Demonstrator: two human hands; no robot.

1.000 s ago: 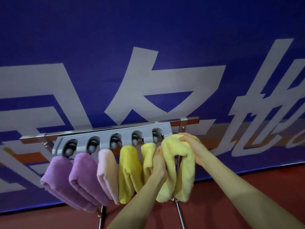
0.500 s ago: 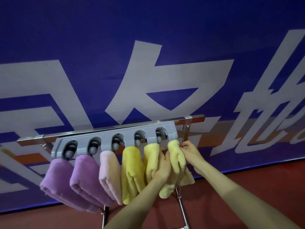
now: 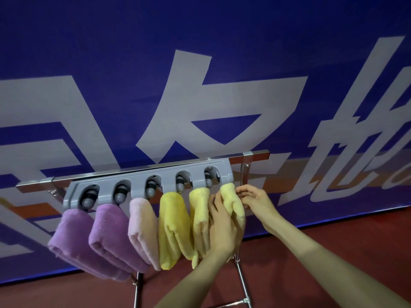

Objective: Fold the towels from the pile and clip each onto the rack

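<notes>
Clipping step: my left hand (image 3: pixel 222 227) holds the folded pale yellow towel (image 3: pixel 230 196), my right hand (image 3: pixel 255 201) pinches its top just under the rack (image 3: pixel 135 185)'s right end; next it needs pushing up into a clip.

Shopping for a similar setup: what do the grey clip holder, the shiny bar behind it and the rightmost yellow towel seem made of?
Grey clip holder: likely matte moulded plastic, rounded edges.
Shiny bar: probably polished metal, mirrored reflections.
Rightmost pale yellow towel: soft plush fabric, maybe microfibre, fuzzy nap.
</notes>
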